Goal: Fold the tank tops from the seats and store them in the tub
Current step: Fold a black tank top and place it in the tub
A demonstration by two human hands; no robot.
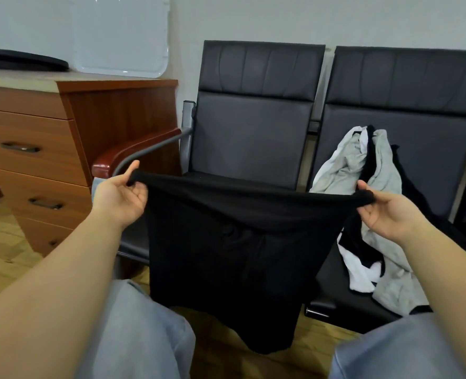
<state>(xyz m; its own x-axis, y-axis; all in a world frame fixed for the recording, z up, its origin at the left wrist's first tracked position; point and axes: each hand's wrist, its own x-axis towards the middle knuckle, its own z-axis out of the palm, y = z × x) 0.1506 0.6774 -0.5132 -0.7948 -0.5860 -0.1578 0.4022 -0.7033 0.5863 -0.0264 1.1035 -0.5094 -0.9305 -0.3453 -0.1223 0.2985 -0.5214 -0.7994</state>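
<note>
Black tank top (232,242), pinched by left hand (119,194) and right hand (385,214), hides seat (253,138); garment pile (368,187) beside; drawer cabinet (48,160) left.

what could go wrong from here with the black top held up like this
The black tank top hangs in mid-air, pinched only at its top corners by the left hand and right hand; a slipped pinch might drop one side and spoil the fold. Its hem hangs low between the knees and may brush the floor. No tub is in view, so storing it may mean carrying it.
</note>
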